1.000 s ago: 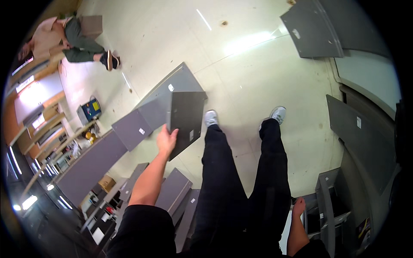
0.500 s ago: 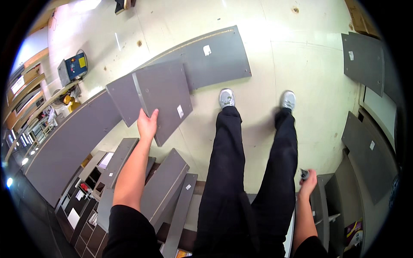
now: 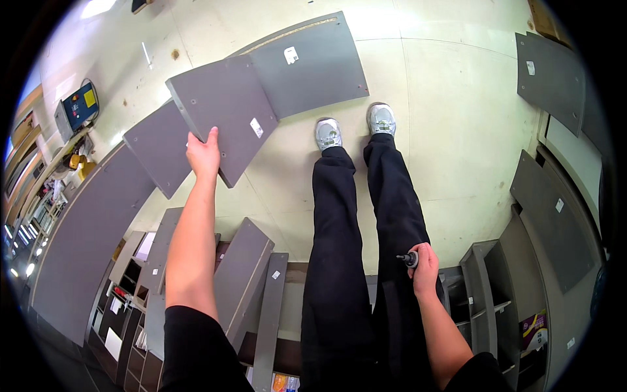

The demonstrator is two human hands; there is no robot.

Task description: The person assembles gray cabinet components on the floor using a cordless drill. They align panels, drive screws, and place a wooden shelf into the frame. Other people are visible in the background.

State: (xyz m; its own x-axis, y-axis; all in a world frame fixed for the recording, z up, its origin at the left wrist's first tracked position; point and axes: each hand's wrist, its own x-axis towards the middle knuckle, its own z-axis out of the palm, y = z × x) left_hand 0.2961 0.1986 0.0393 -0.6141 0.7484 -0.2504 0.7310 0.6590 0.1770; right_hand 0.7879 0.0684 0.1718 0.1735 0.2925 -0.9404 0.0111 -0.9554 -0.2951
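Observation:
My left hand (image 3: 204, 155) is closed on the near edge of a square grey board (image 3: 228, 104), thumb on its upper face. That board is tilted, and carries a white label and small holes. Beneath or behind it show a longer grey panel (image 3: 320, 68) lying on the floor and another grey board (image 3: 157, 147) to its left. Down at the right, in front of my leg, my right hand (image 3: 426, 269) is wrapped round a power screwdriver (image 3: 410, 259). Its dark bit points left; most of its body is hidden by the fingers.
A large grey panel (image 3: 85, 228) stands at the left. Grey furniture parts (image 3: 245, 281) lie at the lower left, and grey shelving (image 3: 483, 277) stands at the lower right. More boards (image 3: 552, 78) lean at the right. A blue machine (image 3: 80, 108) sits on the floor, far left.
My right hand has swung left and up with the power screwdriver. My right foot has stepped in beside the left one. The left hand keeps its hold on the board as the view shifts.

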